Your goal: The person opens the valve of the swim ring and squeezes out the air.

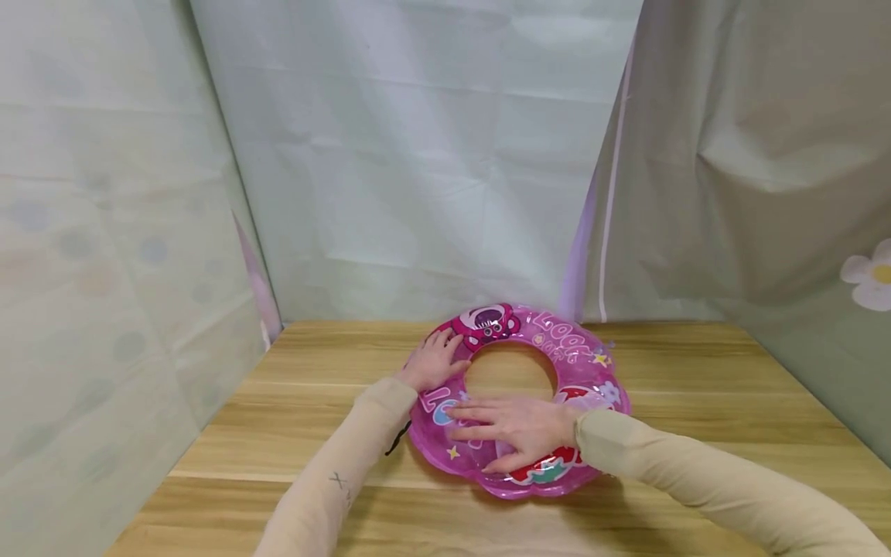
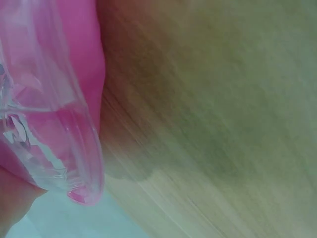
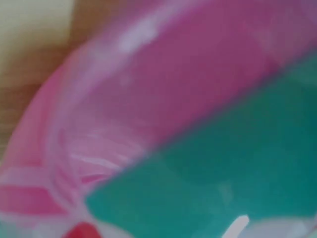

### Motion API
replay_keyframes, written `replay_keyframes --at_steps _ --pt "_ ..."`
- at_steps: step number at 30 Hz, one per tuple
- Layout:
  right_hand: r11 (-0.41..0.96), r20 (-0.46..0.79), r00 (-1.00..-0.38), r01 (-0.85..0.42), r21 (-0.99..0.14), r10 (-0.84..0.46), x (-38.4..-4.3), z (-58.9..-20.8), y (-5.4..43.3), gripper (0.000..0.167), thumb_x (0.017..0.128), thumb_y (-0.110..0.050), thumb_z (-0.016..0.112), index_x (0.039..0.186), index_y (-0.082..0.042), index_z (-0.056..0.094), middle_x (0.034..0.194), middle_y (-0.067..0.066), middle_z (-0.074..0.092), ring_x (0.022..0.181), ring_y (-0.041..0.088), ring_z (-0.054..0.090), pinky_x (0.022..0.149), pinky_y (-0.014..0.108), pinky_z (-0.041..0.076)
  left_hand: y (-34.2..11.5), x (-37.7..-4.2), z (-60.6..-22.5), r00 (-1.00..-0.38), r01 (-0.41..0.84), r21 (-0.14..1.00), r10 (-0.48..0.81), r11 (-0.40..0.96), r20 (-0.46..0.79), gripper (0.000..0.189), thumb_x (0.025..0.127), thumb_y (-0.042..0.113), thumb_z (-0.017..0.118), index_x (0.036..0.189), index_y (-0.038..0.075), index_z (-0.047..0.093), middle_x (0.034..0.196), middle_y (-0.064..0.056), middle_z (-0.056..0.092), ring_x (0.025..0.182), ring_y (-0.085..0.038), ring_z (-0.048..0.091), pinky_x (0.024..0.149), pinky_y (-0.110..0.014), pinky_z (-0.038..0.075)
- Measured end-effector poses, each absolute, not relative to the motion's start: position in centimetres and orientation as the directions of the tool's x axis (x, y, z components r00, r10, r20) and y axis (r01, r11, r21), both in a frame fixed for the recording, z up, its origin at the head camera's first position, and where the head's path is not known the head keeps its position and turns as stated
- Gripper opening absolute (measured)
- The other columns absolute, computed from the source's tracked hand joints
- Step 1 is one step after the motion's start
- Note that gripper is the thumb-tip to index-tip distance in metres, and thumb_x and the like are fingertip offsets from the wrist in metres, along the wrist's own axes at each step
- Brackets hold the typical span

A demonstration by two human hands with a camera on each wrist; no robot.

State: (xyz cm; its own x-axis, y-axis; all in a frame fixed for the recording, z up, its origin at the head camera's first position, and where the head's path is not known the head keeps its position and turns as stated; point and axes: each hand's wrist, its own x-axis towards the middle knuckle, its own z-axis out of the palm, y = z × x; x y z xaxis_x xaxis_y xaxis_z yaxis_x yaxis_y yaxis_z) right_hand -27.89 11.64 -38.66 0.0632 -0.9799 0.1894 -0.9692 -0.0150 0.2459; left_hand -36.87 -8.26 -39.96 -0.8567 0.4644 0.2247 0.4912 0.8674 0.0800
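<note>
A pink inflatable swim ring (image 1: 592,363), printed with a cartoon bear, letters and strawberries, lies on the wooden table. My left hand (image 1: 433,362) rests on its left side with the fingers stretched over the tube. Across the near part of the ring lies my right hand (image 1: 524,425), fingers spread and pointing left. In the left wrist view, the ring's clear, wavy edge (image 2: 84,144) hangs over wood, with a bit of a finger (image 2: 15,198) at the lower left. Blurred pink and green film of the ring (image 3: 173,94) fills the right wrist view.
The wood-grain table (image 1: 278,464) extends around the ring on all sides. Pale hanging sheets (image 1: 418,155) enclose it at the back, left and right. A short black strap (image 1: 398,439) shows by the left wrist.
</note>
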Motion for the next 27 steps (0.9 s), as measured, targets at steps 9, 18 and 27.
replay_keyframes --at_steps 9,18,27 --pt "0.02 0.176 0.017 -0.978 0.209 -0.984 -27.7 -39.8 11.8 0.062 0.092 -0.047 0.041 0.141 -0.011 0.033 0.145 0.014 0.021 0.131 0.026 0.018 0.1 0.04 0.026 -8.2 -36.7 -40.1 -0.866 0.471 0.049 0.451 0.881 0.215 0.059 0.091 0.043 0.048 0.137 0.008 0.038 0.137 -0.017 0.033 0.126 -0.034 0.027 0.096 -0.05 0.027" --pt "-0.011 0.196 0.052 -0.979 0.205 -0.979 -27.8 -40.2 11.7 0.06 0.092 -0.044 0.041 0.139 -0.008 0.035 0.144 0.016 0.023 0.131 0.028 0.02 0.1 0.041 0.025 -8.2 -36.4 -40.2 -0.869 0.46 0.014 0.447 0.888 0.212 0.058 0.092 0.043 0.046 0.137 0.008 0.037 0.138 -0.018 0.032 0.126 -0.033 0.027 0.096 -0.051 0.027" --pt "-0.046 0.192 0.096 -0.966 0.253 -0.977 -27.9 -40.5 11.7 0.06 0.094 -0.043 0.037 0.14 -0.004 0.032 0.144 0.02 0.021 0.13 0.032 0.02 0.102 0.041 0.022 -8.0 -36.2 -40.4 -0.864 0.45 -0.024 0.442 0.893 0.241 0.057 0.092 0.043 0.046 0.137 0.008 0.038 0.137 -0.018 0.033 0.125 -0.034 0.029 0.095 -0.052 0.028"
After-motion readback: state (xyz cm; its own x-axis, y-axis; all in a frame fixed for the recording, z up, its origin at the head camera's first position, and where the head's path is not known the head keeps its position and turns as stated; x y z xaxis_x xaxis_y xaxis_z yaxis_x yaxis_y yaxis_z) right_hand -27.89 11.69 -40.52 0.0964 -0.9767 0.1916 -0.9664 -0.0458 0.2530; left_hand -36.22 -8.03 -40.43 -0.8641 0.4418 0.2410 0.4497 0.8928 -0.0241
